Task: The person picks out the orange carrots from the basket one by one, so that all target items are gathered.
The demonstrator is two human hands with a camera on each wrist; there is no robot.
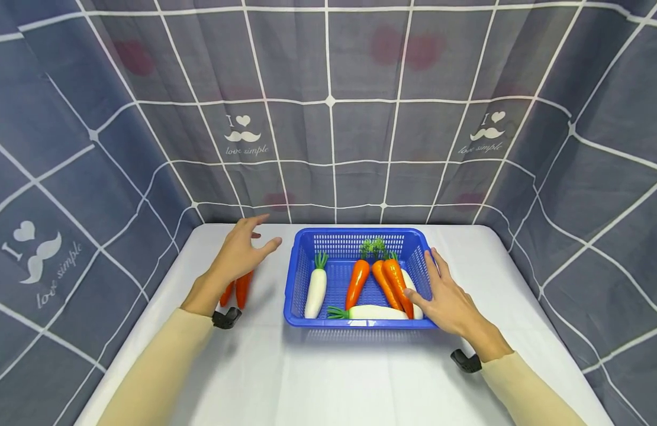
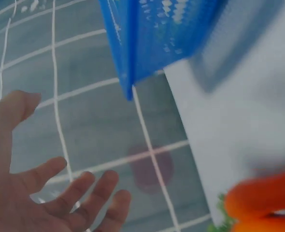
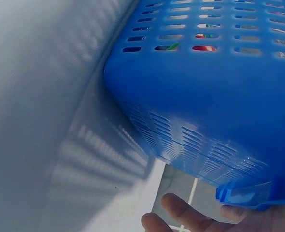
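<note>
A blue plastic basket stands on the white table. Three orange carrots lie in it along with white radishes: one upright on the left, one across the front, another partly hidden at the right. My right hand rests at the basket's right rim, thumb over the inside and fingers extended along the outer side. Left of the basket, my left hand hovers with fingers spread and nothing in them. Below it lie two orange-red carrots, partly covered by the hand; they also show blurred in the left wrist view.
The white table runs up to grey-blue curtains with white grid lines at the back and both sides. A black wrist camera sits on the left wrist, and another on the right.
</note>
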